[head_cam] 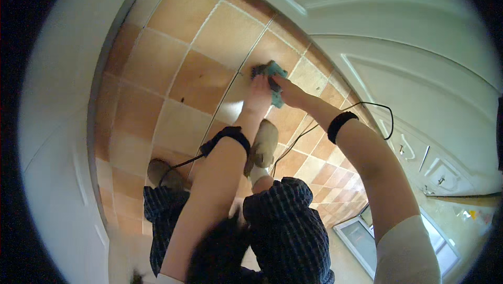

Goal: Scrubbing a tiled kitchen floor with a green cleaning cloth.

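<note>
A damp-looking teal cloth (pixel 277 72) lies bunched on the tiled floor (pixel 204 73), with darker folds at its left side. My left hand (pixel 259 92) has its fingers on those dark folds and holds them from the near side. From the right, my right hand (pixel 291 93) grips the cloth, its fingers reaching into the middle. The two hands are close together. Part of the cloth hangs out below, between them. Each wrist wears a black band. Motion blurs the fingers a little, and the cloth hides their tips.
White panelled cabinet doors (pixel 377 59) run along the right, and a pale panelled surface (pixel 59 134) bounds the left. My shoes (pixel 264 142) stand just below the hands. A thin black cable (pixel 298 136) runs near my right arm. Small dark specks (pixel 182 100) dot the tiles. A window (pixel 359 242) shows lower right.
</note>
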Demonstrator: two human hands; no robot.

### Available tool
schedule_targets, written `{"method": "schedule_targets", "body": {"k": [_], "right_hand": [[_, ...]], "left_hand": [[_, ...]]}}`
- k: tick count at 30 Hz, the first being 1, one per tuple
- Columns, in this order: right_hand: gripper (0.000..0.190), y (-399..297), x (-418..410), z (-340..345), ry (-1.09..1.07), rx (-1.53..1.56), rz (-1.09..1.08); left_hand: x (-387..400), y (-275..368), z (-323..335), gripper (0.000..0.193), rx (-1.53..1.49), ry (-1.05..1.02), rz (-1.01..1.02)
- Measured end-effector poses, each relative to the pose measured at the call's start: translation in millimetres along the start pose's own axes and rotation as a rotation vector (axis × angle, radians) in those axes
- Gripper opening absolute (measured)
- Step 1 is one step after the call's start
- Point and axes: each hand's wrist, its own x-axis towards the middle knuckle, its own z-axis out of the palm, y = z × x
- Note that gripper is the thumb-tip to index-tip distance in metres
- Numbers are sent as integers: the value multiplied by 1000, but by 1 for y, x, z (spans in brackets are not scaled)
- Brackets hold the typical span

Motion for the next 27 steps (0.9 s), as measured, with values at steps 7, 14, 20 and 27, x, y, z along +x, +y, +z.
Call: {"method": "schedule_targets", "body": {"k": [7, 14, 20, 27], "right_hand": [[48, -65, -14, 1, -66, 91, -82], [37, -78, -138, -51, -10, 191, -23], [37, -106, -209, -50, -3, 108, 72], [38, -194, -250, -60, 104, 185, -37]], "left_hand": [[-64, -58, -45, 22, 204, -81, -43], [-150, -80, -101, 18, -88, -100, -436], [-171, -32, -210, 23, -271, -18, -467], [-194, 26, -310, 26, -289, 249, -423]]}}
